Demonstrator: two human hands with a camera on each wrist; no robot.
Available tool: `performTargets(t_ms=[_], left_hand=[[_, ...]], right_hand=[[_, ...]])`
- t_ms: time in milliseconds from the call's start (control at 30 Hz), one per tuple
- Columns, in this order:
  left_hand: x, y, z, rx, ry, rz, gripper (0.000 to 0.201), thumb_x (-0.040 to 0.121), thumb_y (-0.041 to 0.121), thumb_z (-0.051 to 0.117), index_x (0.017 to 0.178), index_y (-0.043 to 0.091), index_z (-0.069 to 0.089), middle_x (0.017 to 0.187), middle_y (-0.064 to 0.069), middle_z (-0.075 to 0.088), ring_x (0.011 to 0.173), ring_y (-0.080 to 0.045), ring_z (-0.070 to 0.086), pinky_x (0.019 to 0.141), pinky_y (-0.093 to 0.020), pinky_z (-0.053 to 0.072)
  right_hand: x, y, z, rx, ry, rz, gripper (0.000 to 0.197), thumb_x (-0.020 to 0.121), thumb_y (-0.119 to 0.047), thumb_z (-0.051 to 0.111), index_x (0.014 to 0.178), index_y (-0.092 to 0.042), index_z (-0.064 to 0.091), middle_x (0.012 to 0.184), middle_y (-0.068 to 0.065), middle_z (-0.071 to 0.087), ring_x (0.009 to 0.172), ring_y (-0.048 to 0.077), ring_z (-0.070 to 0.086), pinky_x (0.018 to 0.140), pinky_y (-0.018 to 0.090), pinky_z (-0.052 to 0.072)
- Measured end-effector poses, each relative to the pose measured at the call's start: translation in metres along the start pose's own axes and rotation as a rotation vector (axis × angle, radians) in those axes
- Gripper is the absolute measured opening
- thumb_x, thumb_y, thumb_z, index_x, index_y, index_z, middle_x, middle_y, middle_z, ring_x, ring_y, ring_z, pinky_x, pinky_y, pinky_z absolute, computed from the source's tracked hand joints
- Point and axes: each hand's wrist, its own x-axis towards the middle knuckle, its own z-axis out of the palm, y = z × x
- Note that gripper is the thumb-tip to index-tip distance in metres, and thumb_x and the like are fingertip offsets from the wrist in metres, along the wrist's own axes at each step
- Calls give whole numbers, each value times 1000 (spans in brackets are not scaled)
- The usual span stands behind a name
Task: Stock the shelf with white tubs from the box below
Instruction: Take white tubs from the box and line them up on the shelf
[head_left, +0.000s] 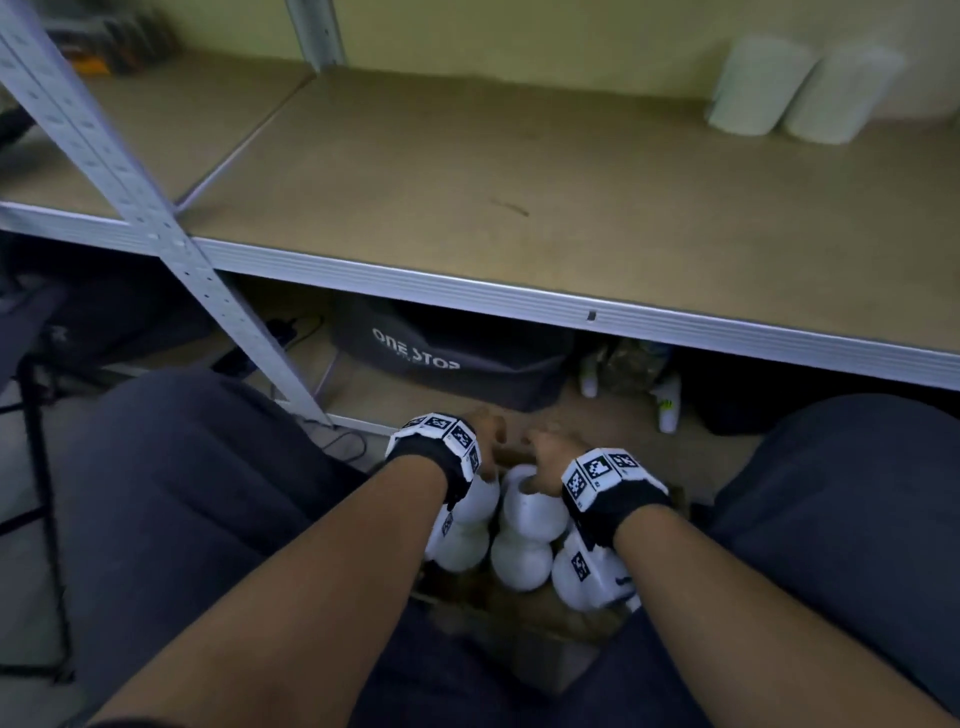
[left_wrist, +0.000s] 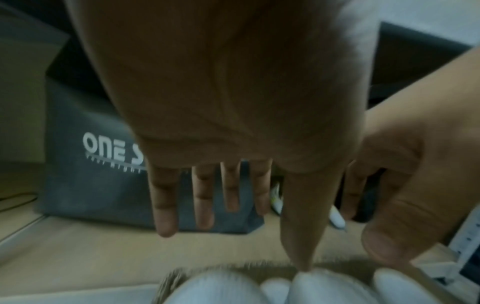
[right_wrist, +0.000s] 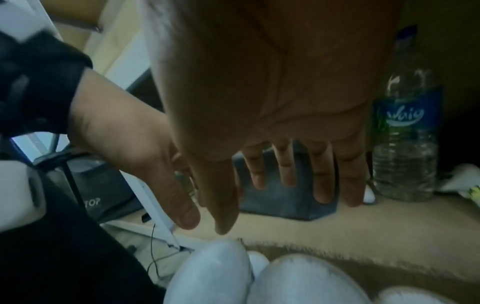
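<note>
My left hand and right hand hover with fingers spread, grasping nothing, directly over the white tubs packed tight in the cardboard box beneath. The tubs look smooth, rounded plastic; I judge one could slip or drag a neighbour up. The chipboard shelf above holds two tubs far right.

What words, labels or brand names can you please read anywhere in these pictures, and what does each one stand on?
"ONE STOP" in white letters: on the dark grey fabric bag under the shelf; a smaller line beneath it is too blurred to read.
"Waig", as far as it can be made out: on the blue label of the clear plastic water bottle; uncertain.
Black-and-white square code markers on the wrist bands: patterns only, no words.
</note>
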Motion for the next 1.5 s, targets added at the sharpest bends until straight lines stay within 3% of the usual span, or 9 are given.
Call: performTargets(t_ms=[67, 133, 300, 400, 667, 967, 1133, 1300, 1500], left_hand=[[13, 0, 21, -2, -52, -23, 76, 42, 49, 77, 103, 64, 34, 114, 6, 58, 89, -30, 63, 74, -46, 56], [-5, 6, 29, 46, -57, -32, 86, 54, 40, 79, 128, 49, 36, 137, 1, 44, 116, -33, 54, 92, -49, 50], [-13, -11, 50, 69, -47, -67, 127, 38, 48, 83, 138, 44, 5, 146, 4, 13, 133, -41, 33, 85, -61, 48], [-39, 2, 44, 85, -36, -31, 109, 53, 35, 84, 138, 32, 16, 146, 0, 14, 141, -34, 19, 100, -55, 41], [-34, 12, 55, 31, 98, -48, 65, 86, 16, 63, 143, 15, 30, 147, -15, 27, 136, -35, 28, 109, -46, 29], [-39, 15, 46, -10, 105, -38, 80, 64, 29, 72, 131, 23, 30, 138, -9, 29, 134, -39, 25, 101, -56, 39], [-50, 27, 22, -1, 121, -11, 97, 48, 32, 82, 127, 31, 26, 130, -6, 35, 125, -38, 38, 96, -53, 45], [-80, 43, -20, -21, 204, 29, 95, 52, 37, 85, 129, 28, 30, 130, -5, 35, 120, -36, 39, 92, -51, 48], [-134, 55, -71, 0, 289, 148, 90, 55, 41, 83, 131, 33, 33, 124, -1, 30, 114, -32, 38, 90, -47, 48]], right_hand=[[25, 9, 25, 4, -30, 37, 67, 63, -52, 61, 123, -32, 42, 128, 2, 47, 112, 32, 52, 90, 44, 48], [42, 14, 50, 17, -73, 37, 78, 56, -56, 58, 129, -40, 35, 139, 1, 43, 122, 32, 49, 97, 49, 45], [21, 7, 59, -89, -155, 105, 92, 73, -47, 71, 147, -26, 20, 152, 8, 17, 139, 39, 25, 111, 50, 31], [23, 7, 71, -99, -172, 92, 115, 59, -47, 84, 147, -33, 10, 151, 8, 12, 138, 39, 24, 108, 54, 35], [28, 6, 76, -33, -173, 116, 102, 67, -25, 83, 145, -30, 17, 149, 6, 14, 138, 36, 23, 105, 50, 39], [18, 3, 51, -9, -101, 149, 92, 64, -23, 82, 139, -27, 28, 144, 8, 24, 135, 40, 28, 106, 51, 38], [0, 7, 20, 51, 34, 167, 62, 82, -19, 61, 137, -24, 32, 147, 9, 22, 131, 40, 30, 102, 51, 40], [-32, 9, -25, 44, 69, 132, 93, 65, -17, 78, 142, -24, 26, 147, 6, 18, 132, 40, 33, 97, 44, 48], [-85, 3, -76, 7, 146, 92, 91, 62, -34, 82, 137, -28, 31, 135, 3, 27, 123, 40, 37, 91, 46, 46]])
